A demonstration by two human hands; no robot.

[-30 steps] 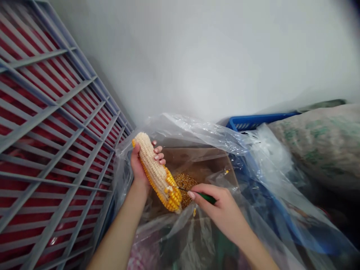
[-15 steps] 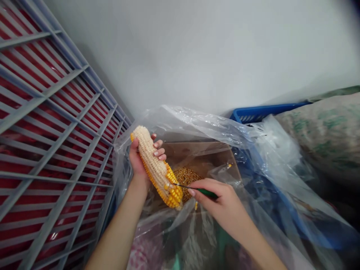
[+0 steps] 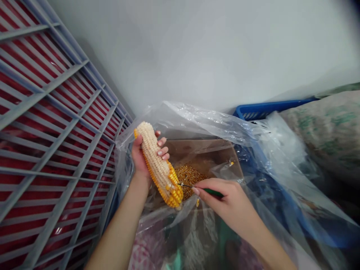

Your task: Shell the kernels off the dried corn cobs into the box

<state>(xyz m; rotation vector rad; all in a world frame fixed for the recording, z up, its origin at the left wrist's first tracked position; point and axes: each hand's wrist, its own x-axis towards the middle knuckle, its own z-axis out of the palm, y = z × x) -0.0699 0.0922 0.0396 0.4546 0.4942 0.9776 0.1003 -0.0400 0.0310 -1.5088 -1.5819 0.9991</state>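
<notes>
My left hand is wrapped round the upper part of a corn cob, which tilts with its lower end toward the right. Pale bare cob shows along the top and middle, while yellow kernels remain down one edge and at the lower end. In my right hand is a screwdriver with a dark green handle and a thin metal shaft. Its tip is at the kernels near the cob's lower end. Beneath both hands, loose kernels lie heaped in a cardboard box with clear plastic sheeting around it.
A grey slatted plastic crate with red material behind its bars stands at my left. The clear plastic sheet rises against the pale wall. To the right are a blue basket and a patterned cloth sack.
The screwdriver tip has shifted slightly right, toward the cob's outer edge. Both hands and the cob sit a little further right in view, and the camera view has shifted slightly.
</notes>
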